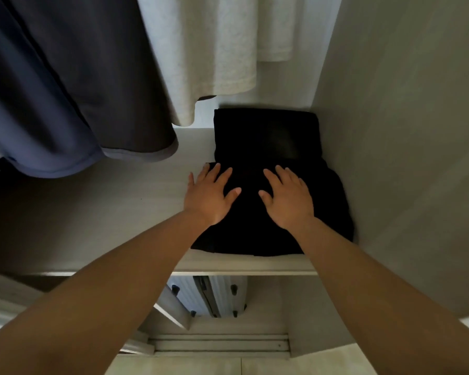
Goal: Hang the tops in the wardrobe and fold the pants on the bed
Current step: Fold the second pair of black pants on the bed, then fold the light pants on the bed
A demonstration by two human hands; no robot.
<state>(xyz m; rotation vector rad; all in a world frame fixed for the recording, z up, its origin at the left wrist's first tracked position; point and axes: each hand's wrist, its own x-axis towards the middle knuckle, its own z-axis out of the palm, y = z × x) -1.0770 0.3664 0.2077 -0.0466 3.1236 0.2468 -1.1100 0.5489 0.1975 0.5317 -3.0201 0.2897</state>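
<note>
Pale wardrobe shelf [114,212], broad, left part in shadow. Two folded black pieces on it, both at right end, close against wardrobe side wall. Rear black garment [266,131] lies flat at back of shelf. Front black garment [255,236] just ahead, touching rear one, its near edge at shelf's front lip. My left hand [210,196] and my right hand [287,198] flat on front garment, fingers spread; left little finger over bare shelf.

Folded pants [268,220]: matt black cloth. Shelf [136,212]: smooth matt laminate. White top [209,50]: textured cloth.
</note>
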